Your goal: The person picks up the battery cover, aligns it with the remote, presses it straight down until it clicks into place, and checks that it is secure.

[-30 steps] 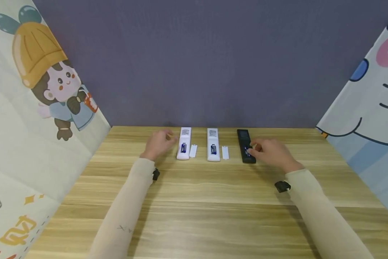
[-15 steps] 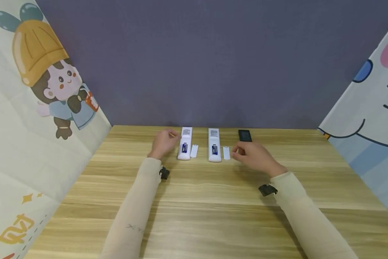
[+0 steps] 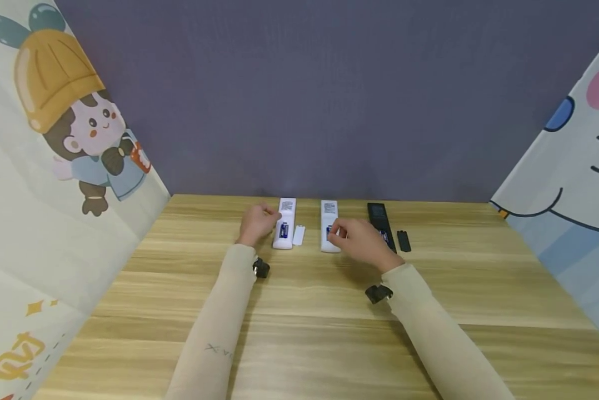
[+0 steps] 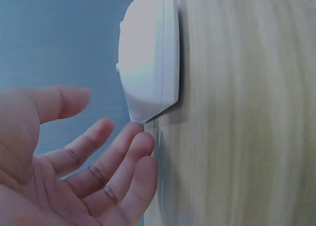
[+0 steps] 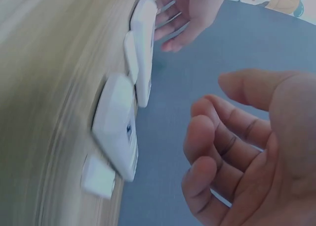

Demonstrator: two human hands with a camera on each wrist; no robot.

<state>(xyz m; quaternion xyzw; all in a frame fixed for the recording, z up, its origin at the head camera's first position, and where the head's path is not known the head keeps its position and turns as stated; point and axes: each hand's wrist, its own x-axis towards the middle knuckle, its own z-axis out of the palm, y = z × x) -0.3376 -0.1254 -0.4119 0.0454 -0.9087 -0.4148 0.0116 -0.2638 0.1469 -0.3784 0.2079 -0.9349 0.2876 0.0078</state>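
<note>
Three remote controls lie face down with batteries showing in their open compartments: a left white remote (image 3: 285, 214), a middle white remote (image 3: 329, 209) and a black remote (image 3: 378, 214). My left hand (image 3: 258, 223) is beside the left white remote, its loose fingers near the remote's edge (image 4: 148, 53) in the left wrist view. Over the middle white remote hovers my right hand (image 3: 362, 243), fingers loosely bent and holding nothing. It hides part of that remote in the head view.
A white battery cover (image 3: 299, 235) lies right of the left remote. Another white cover (image 5: 98, 177) shows beside the middle remote in the right wrist view. A black cover (image 3: 403, 241) sits right of the black remote. A dark panel (image 3: 299, 100) rises behind the wooden table (image 3: 299, 333).
My right hand has moved left from the black remote to above the middle white one, uncovering the black cover. My left hand has shifted slightly right, nearer the left white remote.
</note>
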